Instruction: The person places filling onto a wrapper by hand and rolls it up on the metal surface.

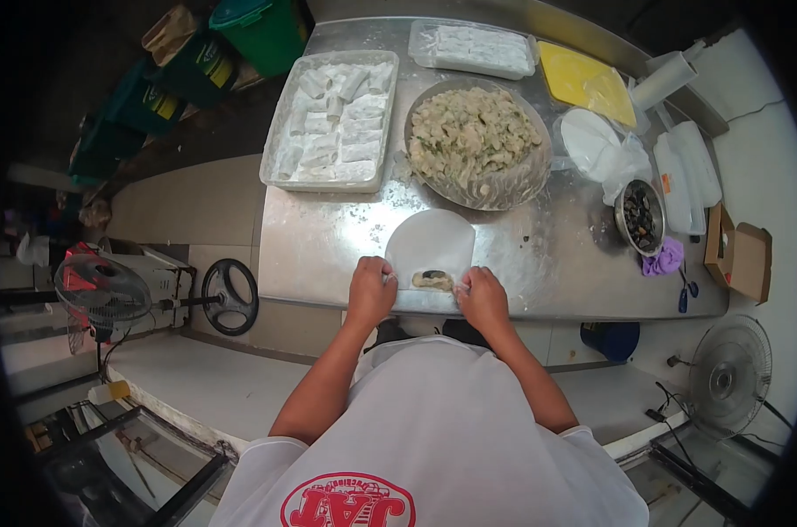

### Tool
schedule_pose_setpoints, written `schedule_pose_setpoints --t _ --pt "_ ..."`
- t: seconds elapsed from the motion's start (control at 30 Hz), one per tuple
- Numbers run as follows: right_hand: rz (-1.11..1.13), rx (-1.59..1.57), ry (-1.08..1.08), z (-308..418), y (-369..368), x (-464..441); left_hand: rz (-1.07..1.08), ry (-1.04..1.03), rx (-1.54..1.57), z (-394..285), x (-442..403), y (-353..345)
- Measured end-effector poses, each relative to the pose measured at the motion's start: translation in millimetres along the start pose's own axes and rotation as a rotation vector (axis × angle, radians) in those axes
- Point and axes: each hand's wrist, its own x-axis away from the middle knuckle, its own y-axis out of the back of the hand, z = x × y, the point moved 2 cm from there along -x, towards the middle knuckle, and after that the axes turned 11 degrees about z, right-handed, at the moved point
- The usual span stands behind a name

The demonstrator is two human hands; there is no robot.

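Observation:
A round white wrapper (431, 239) lies flat at the front edge of the steel table, with a small mound of filling (432, 280) near its lower edge. A dark piece sits on top of the filling. My left hand (373, 290) pinches the wrapper's left edge. On the other side, my right hand (483, 299) pinches its right edge beside the filling. Beyond the wrapper stands a wide metal bowl (504, 195) heaped with pale, green-flecked filling. A plastic tray (328, 183) of floury white rolls is at the back left.
Another container of rolls (473, 51) and a yellow board (587, 83) are at the back. To the right are a bowl of dark pieces (640, 217), a purple cloth (664, 257), scissors (686, 291) and an open cardboard box (750, 262). Fans stand on both sides.

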Motion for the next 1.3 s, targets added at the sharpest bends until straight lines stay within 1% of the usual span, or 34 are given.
schedule_pose_setpoints --t 0.03,0.07,0.1,0.13,0.17,0.2,0.23,0.27,0.3,0.33,0.37,0.4,0.43,0.47,0.5,0.57,0.63,0.67,0.7,0.73,0.77,0.8,0.87,0.9,0.93,0.97,1.0,1.03,1.07,1.1,1.13,1.17,1.23,1.3 --pt "-0.005 -0.089 -0.012 -2.0 -2.7 -3.4 0.005 -0.008 -0.002 0.7 -2.4 -1.3" --pt "-0.009 -0.178 -0.021 -4.1 -5.0 -6.5 0.056 0.119 0.211 4.9 -4.0 -3.8" --pt "-0.012 -0.182 -0.025 -1.8 -5.1 -8.0 0.107 0.249 0.423 8.5 -3.3 -6.1" --pt "-0.049 -0.274 -0.07 -0.7 -4.6 -8.7 0.112 0.248 0.419 8.1 -1.7 -8.3" --pt "-0.087 -0.365 -0.115 -0.4 -3.6 -8.1 0.116 0.134 0.484 4.3 0.0 -12.4" --pt "-0.09 -0.366 -0.117 -5.8 -11.1 -9.5 0.119 0.02 0.549 -0.9 0.1 -16.3" --pt "-0.122 -0.559 -0.139 -15.1 -25.2 -12.6 0.12 0.019 0.548 -9.6 -1.1 -16.9" --pt "-0.15 -0.754 -0.158 -24.2 -38.9 -14.8 0.172 -0.05 0.538 -19.8 -2.7 -18.1" --pt "-0.148 -0.754 -0.156 -25.0 -43.6 -16.4 0.22 -0.118 0.527 -29.5 -5.1 -17.9" --pt "-0.159 -0.856 -0.165 -26.7 -48.5 -16.9 0.218 -0.116 0.527 -34.6 -8.6 -17.7" --pt "-0.171 -0.956 -0.176 -29.1 -52.9 -16.3 0.261 -0.094 0.49 -39.5 -13.0 -18.4" --pt "-0.17 -0.955 -0.175 -24.5 -47.4 -16.3 0.305 -0.074 0.454 -45.1 -17.4 -18.7" --pt "-0.171 -0.812 -0.207 -16.0 -35.3 -15.9 0.298 -0.019 0.486 -52.9 -19.6 -15.2" --pt "-0.173 -0.671 -0.24 -8.8 -24.0 -15.6 0.302 -0.021 0.487 -51.7 -21.8 -15.8" --pt "-0.179 -0.671 -0.244 -8.1 -19.1 -16.3 0.351 -0.042 0.437 -48.1 -24.0 -17.7" --pt "-0.178 -0.457 -0.179 -5.5 -11.3 -17.4 0.407 -0.069 0.382 -37.3 -32.1 -22.9" --pt "-0.193 -0.502 -0.188 -9.1 -16.0 -16.6 0.197 -0.679 -0.062 -40.3 -34.9 -21.2" --pt "-0.204 -0.544 -0.192 -10.5 -18.3 -17.9 0.197 -0.68 -0.062 -37.0 -34.8 -23.3" --pt "-0.205 -0.542 -0.19 -13.2 -23.1 -19.3 0.268 -0.594 -0.056 -39.1 -34.6 -22.5" --pt "-0.241 -0.625 -0.156 -15.3 -28.6 -18.8 0.339 -0.506 -0.047 -41.3 -33.6 -21.6" --pt "-0.278 -0.708 -0.123 -18.1 -33.7 -16.7 0.34 -0.504 -0.044 -43.3 -33.2 -20.1" --pt "-0.277 -0.706 -0.125 -14.6 -30.8 -14.1 0.367 -0.472 -0.054 -43.8 -35.0 -20.0" --pt "-0.223 -0.696 -0.026 -6.3 -24.5 -9.2 0.395 -0.439 -0.062 -38.6 -38.8 -26.5" --pt "-0.221 -0.696 -0.028 -3.8 -22.5 -7.4 0.37 -0.439 0.052 -27.9 -41.5 -37.0" --pt "-0.198 -0.642 0.014 -0.6 -20.9 -6.9 0.342 -0.439 0.164 -25.1 -43.4 -39.4" --pt "-0.176 -0.588 0.058 2.6 -19.1 -6.7 0.341 -0.438 0.165 -21.0 -46.0 -40.8" --pt "-0.173 -0.588 0.057 3.8 -16.6 -5.4 0.489 -0.118 0.526 -15.8 -49.8 -41.6" --pt "-0.134 -0.526 0.107 5.8 -13.5 -4.3 0.621 0.218 0.88 -12.0 -50.6 -44.2" --pt "-0.095 -0.463 0.157 7.9 -10.4 -3.7 0.618 0.218 0.883 -13.6 -52.4 -43.8" --pt "-0.089 -0.461 0.157 9.1 -8.5 -1.5 0.579 0.157 0.723 -19.9 -52.6 -40.5" --pt "-0.079 -0.457 0.221 11.8 -6.7 1.2 0.538 0.098 0.562 -26.1 -52.0 -36.9" --pt "-0.07 -0.453 0.285 13.7 -5.2 3.0 0.533 0.101 0.567 -31.4 -51.4 -33.6" --pt "-0.088 -0.471 0.297 8.6 -1.3 7.3 0.504 0.032 0.481 -38.2 -52.0 -29.1" --pt "-0.107 -0.491 0.304 1.8 2.0 9.5 0.524 0.046 0.529 -36.0 -53.8 -27.9"
